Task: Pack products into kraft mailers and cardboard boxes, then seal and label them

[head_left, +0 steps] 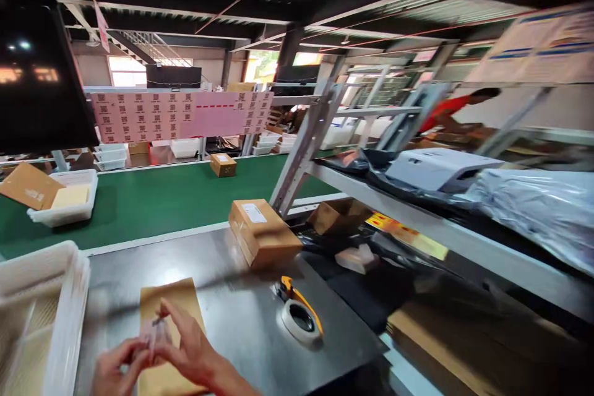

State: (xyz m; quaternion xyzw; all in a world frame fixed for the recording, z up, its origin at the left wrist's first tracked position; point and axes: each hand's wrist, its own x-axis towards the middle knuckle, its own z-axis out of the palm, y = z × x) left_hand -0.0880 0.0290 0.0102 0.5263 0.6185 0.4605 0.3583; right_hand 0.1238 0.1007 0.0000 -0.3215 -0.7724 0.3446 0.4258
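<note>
Both hands meet over a flat brown paper mailer (189, 300) lying on the metal bench. Between them is a small clear plastic bag (158, 335) with something dark near its top; blur hides what is inside. My left hand (118, 366) pinches the bag's lower left side. My right hand (190, 346) grips it from the right, thumb and forefinger closed on it. To the right of the hands, an orange tape dispenser (299, 297) with a roll of white tape (292, 325) rests on the bench. A taped cardboard box (266, 238) with a white label stands at the bench's back edge.
Stacked white plastic baskets (69, 297) stand at the left. Behind the bench runs a green conveyor belt (162, 198), carrying a small box (223, 165) and a white basket (86, 207). A metal shelf (394, 192) rises at the right. A person in red (448, 111) bends over farther back.
</note>
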